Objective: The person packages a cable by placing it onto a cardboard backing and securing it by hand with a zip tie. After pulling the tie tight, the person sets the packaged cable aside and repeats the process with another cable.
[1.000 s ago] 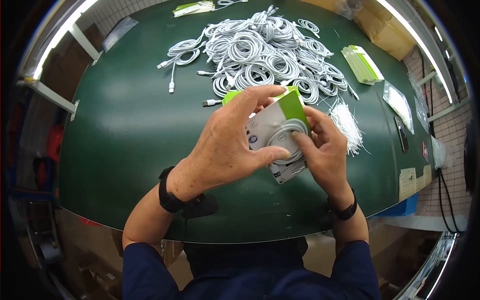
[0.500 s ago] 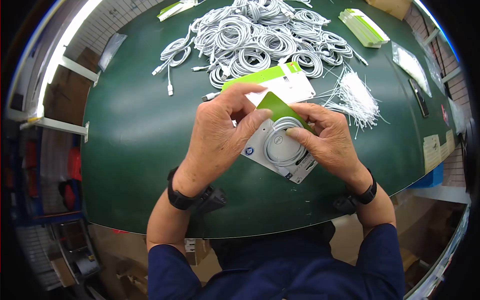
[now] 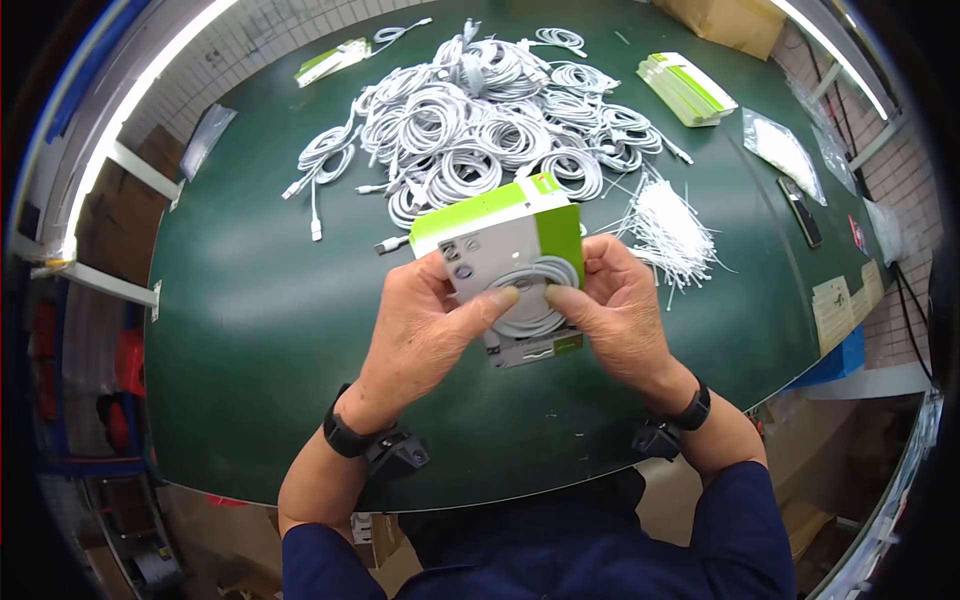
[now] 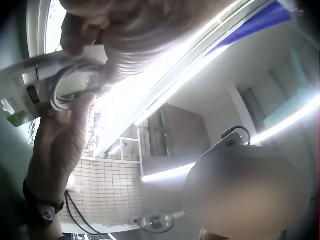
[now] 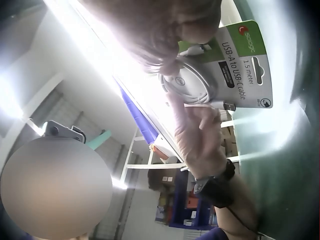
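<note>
Left hand [image 3: 425, 335] and right hand [image 3: 618, 318] both grip the USB cable package [image 3: 505, 245], thumbs pressing on the front and fingers curled behind. It sits upright between the two hands, lifted clear of the green table [image 3: 250, 290], with the coiled white cable [image 3: 540, 275] under both thumbs. Beyond it lies the pile of white cables [image 3: 470, 130], with a bundle of white ties [image 3: 668, 228] to the right.

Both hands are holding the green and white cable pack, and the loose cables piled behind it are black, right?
Not quite. The head view shows the piled cables are white, not black. The left hand and right hand do both hold the green and white pack.
</note>
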Tool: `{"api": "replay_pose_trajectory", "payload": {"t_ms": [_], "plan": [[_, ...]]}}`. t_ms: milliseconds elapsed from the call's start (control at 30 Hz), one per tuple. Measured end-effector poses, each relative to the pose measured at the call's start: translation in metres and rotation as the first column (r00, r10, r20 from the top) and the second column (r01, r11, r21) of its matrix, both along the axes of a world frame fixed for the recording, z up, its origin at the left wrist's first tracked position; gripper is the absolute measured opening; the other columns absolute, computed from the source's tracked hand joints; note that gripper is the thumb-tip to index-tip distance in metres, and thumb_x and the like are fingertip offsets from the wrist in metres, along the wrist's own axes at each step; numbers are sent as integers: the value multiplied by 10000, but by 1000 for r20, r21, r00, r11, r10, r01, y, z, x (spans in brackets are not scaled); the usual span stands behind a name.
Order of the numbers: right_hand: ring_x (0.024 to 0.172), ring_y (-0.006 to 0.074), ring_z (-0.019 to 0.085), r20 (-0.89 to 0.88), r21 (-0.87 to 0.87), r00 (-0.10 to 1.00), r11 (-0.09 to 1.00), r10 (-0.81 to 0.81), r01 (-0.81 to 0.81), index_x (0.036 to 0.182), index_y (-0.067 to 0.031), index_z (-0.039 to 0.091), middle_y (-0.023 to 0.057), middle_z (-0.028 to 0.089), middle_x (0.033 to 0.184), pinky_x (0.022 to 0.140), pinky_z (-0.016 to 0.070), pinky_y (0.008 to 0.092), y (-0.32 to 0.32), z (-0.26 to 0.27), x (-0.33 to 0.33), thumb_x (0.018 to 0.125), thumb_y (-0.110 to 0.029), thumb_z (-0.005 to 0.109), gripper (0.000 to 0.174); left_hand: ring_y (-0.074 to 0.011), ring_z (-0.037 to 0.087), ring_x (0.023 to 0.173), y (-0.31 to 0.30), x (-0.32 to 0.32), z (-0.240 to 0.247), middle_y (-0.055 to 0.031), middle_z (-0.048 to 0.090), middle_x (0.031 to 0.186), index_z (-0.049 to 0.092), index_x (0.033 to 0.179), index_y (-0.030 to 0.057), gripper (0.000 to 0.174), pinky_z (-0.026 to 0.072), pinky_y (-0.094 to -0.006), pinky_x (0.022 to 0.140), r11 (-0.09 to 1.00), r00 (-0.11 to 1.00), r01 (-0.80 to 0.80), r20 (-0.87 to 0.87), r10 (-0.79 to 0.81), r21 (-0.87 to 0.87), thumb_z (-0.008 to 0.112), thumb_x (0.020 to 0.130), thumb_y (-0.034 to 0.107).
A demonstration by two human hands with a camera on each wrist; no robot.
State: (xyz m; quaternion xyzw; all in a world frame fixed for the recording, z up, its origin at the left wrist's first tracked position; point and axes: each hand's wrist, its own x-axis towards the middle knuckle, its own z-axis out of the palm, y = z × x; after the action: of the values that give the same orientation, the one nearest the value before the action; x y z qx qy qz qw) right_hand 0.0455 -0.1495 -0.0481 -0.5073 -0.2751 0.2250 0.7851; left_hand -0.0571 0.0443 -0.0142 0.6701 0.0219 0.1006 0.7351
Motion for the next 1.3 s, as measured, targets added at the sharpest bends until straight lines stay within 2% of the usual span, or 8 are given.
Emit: {"api": "replay_pose_trajectory", "payload": {"t_ms": [100, 233, 400, 467, 567, 767, 1100, 1300], "plan": [[1046, 124, 679, -13, 30, 999, 998, 48, -48, 1197, 23, 598, 95, 704, 1124, 933, 571, 285, 0, -7, 0, 953, 82, 744, 291, -92, 707, 860, 9, -6, 14, -85, 777, 1052, 713, 1243, -48, 282, 586, -246, 640, 983, 969, 117, -234, -81, 142, 739, 977, 45], [1031, 118, 681, 81, 68, 996, 997, 31, -37, 1212, 27, 616, 78, 700, 1111, 899, 572, 276, 4, -5, -3, 942, 53, 769, 311, -109, 706, 813, 4, -5, 6, -109, 770, 1072, 698, 1258, -52, 290, 582, -243, 566, 998, 991, 68, -117, -67, 0, 737, 995, 63], [957, 116, 658, 337, -192, 942, 978, -14, 84, 1267, 35, 670, 62, 707, 1062, 865, 552, 272, -28, 32, 40, 952, -6, 758, 331, -164, 740, 846, 6, -7, 10, -158, 763, 1116, 659, 1273, -90, 299, 636, -282, 621, 995, 1000, 17, -19, -19, -101, 703, 1018, 59], [867, 146, 699, 627, -507, 778, 738, -39, 445, 1117, -1, 761, 72, 746, 949, 810, 566, 291, -45, 34, 66, 879, -64, 825, 254, -186, 754, 859, 12, -8, 13, -170, 761, 1130, 636, 1301, -95, 317, 643, -291, 634, 993, 997, -46, 50, 51, -108, 688, 1025, 53], [903, 276, 745, 735, -678, 619, 297, 276, 673, 1004, -63, 812, 118, 773, 945, 812, 584, 386, -76, 18, 97, 810, -163, 852, 221, -222, 771, 863, 17, -9, 18, -179, 754, 1168, 600, 1352, -89, 349, 657, -320, 688, 977, 968, -169, 165, 189, -129, 665, 1037, 44], [941, 345, 729, 550, -835, 773, 207, 315, 510, 952, -79, 805, 136, 771, 969, 843, 569, 446, -75, 3, 114, 804, -183, 833, 183, -228, 770, 912, 34, -9, 9, -185, 735, 1221, 633, 1320, -88, 319, 655, -349, 824, 907, 898, -372, 323, 299, 194, 682, 1038, 54], [793, 356, 724, 719, -695, 620, 344, 313, 632, 918, -20, 782, 182, 748, 862, 784, 573, 426, -74, -1, 106, 850, -117, 742, 125, -242, 720, 1121, 28, 3, -9, -215, 714, 1287, 683, 1347, -62, 368, 650, -381, 916, 861, 880, -376, 424, 216, 343, 670, 1067, 177], [910, 396, 721, 714, -700, 618, 330, 329, 633, 911, -44, 761, 180, 748, 901, 845, 571, 489, -76, -7, 108, 893, -129, 716, 99, -269, 717, 1145, 23, 8, -11, -220, 715, 1291, 708, 1326, -45, 368, 655, -389, 905, 832, 869, -391, 457, 192, 394, 641, 1085, 226]]}}
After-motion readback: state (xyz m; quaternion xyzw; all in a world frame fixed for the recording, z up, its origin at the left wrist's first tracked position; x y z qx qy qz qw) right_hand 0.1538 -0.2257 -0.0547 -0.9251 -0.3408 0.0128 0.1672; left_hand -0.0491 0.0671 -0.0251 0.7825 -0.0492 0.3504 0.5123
